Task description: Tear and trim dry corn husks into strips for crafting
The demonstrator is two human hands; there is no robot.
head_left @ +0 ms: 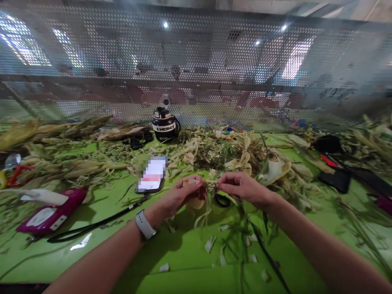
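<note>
My left hand [186, 191], with a light watch on its wrist, is closed in a pinch on a pale, dry plant tuft [211, 185]. From the other side my right hand [237, 185] pinches the same tuft between thumb and fingertips. Thin pale strands [206, 214] hang below it. A tan, rounded piece of husk [196, 202] shows under my left fingers. Just below the hands lies a black ring-shaped thing [222, 200], partly hidden. Behind the hands is a heap of dry husks and plant scraps [211, 151].
A phone [153, 175] and a black strap [101, 223] lie left of the hands. Further left is a magenta device [50, 214]. A black "ENERGY" jug [165, 125] stands before a perforated metal screen [199, 53]. Scraps litter the green table [183, 253]; a dark phone-like slab [335, 179] lies right.
</note>
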